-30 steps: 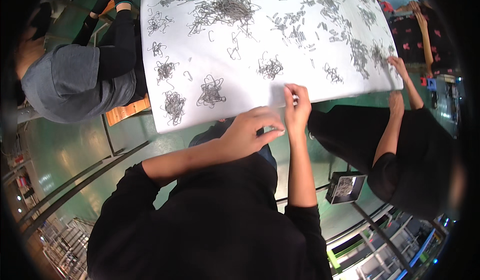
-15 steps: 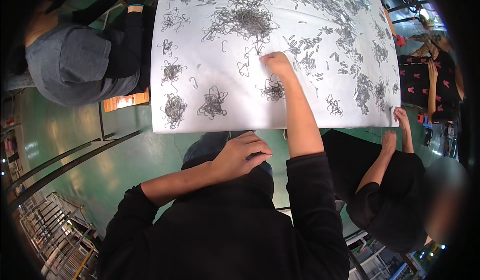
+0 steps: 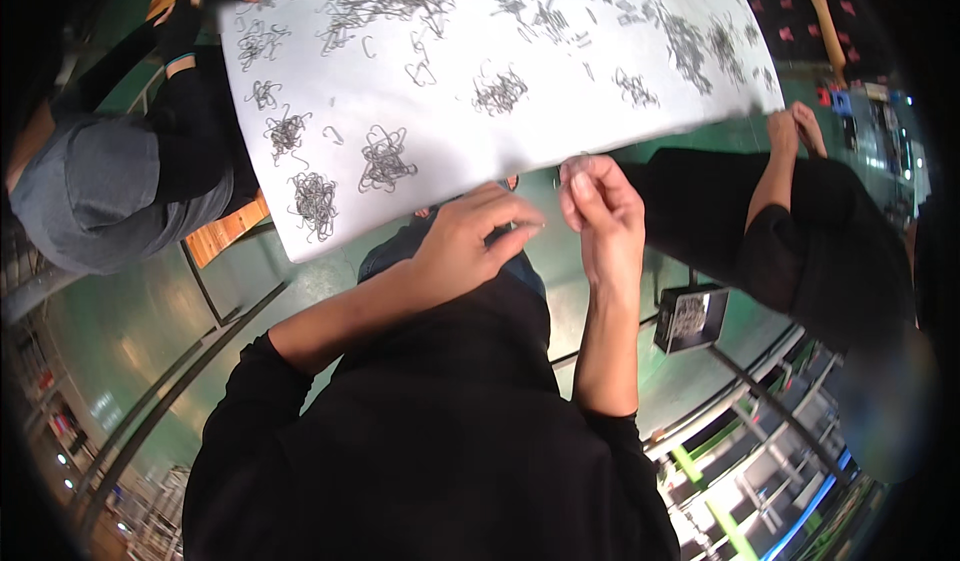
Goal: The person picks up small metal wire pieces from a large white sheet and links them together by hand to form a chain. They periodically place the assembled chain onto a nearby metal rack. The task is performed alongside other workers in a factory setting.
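The right hand (image 3: 600,211) has come back off the white table (image 3: 560,111) — half a second ago it reached among the wire hooks (image 3: 385,159). Now it meets the left hand (image 3: 470,241) just below the table's near edge, fingertips pinched together on something small — apparently one hook, too tiny to be sure.

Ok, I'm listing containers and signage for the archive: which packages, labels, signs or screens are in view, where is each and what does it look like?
Small open box: below the table, right of the person's right hand, on a frame; squarish, dark sides, filled with grey wire pieces.
No labels, signs or screens can be made out.
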`<state>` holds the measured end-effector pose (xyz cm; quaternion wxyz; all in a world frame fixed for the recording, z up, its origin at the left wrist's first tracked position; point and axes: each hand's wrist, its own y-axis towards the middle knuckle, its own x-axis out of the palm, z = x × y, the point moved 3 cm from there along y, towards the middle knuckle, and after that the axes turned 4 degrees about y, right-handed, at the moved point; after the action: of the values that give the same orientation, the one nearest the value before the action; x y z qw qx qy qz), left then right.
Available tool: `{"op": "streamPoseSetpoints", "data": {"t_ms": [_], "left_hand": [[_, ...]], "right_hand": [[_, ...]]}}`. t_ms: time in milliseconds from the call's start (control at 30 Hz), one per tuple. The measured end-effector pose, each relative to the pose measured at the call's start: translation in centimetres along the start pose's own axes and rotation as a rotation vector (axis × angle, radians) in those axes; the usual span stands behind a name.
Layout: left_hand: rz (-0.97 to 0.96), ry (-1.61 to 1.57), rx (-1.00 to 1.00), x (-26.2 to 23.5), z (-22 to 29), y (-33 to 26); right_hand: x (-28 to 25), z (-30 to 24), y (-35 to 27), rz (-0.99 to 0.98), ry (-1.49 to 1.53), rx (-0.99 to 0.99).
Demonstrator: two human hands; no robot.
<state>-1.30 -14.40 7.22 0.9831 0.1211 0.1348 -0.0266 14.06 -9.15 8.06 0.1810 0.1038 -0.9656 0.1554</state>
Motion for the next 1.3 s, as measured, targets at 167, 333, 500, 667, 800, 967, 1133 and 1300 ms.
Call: {"op": "streamPoseSetpoints", "data": {"t_ms": [167,333,500,667,800,967,1133,1300], "left_hand": [[-0.009,-0.035,0.013,0.8,0.6,0.8],[-0.056,-0.028,0.023,1.9,1.0,1.8],[-0.067,0.065,0.189,3.6,0.7,3.0],[-0.156,0.105,0.262,4.1,-4.1,7.2],[-0.056,0.400,0.265,5.1,-11.6,15.7],[-0.100,0.636,0.309,7.9,-17.8,21.7],[-0.175,0.788,0.367,9.2,-18.5,23.4],[-0.196,0.197,-0.244,8.2,-14.4,19.8]], "right_hand": [[0.2,1.2,-4.9,0.124,-0.012,-0.179],[-0.7,1.7,-5.3,0.287,-0.001,-0.250],[-1.4,1.9,-4.6,0.391,-0.183,-0.513],[-2.6,1.5,-4.7,0.415,-0.306,-0.620],[-3.9,0.9,-4.6,0.416,-0.341,-0.591],[-5.0,0.6,-4.1,0.414,-0.353,-0.544],[-5.4,0.6,-3.5,0.389,-0.401,-0.508],[-5.1,1.0,-3.3,0.383,-0.491,-0.494]]}}
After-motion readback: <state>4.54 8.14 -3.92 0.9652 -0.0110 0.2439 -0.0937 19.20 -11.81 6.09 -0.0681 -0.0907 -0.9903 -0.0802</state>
